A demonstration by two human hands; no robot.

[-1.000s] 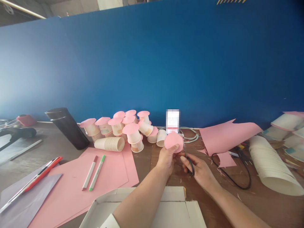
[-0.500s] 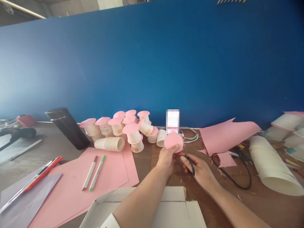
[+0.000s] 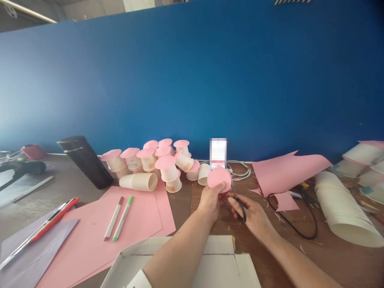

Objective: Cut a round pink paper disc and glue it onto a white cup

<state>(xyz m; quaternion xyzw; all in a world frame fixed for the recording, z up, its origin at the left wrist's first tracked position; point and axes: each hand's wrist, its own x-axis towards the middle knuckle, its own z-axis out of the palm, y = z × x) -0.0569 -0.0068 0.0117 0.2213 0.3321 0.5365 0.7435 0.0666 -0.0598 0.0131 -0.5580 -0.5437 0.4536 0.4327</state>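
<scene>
Presently, the left hand [image 3: 211, 201] pinches a pink paper disc [image 3: 218, 177] near its lower edge, above the table [image 3: 186, 208]; the right hand [image 3: 250, 212] grips scissors [image 3: 241, 206], blades beside the disc's right rim. Disc judged light, flexible, easily creased; a flat pinch clear of the blades suits it. Leftward sits a white cup [image 3: 203, 175].

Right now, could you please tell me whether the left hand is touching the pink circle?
Touching: in the head view, the left hand has its thumb on the pink circle.
</scene>
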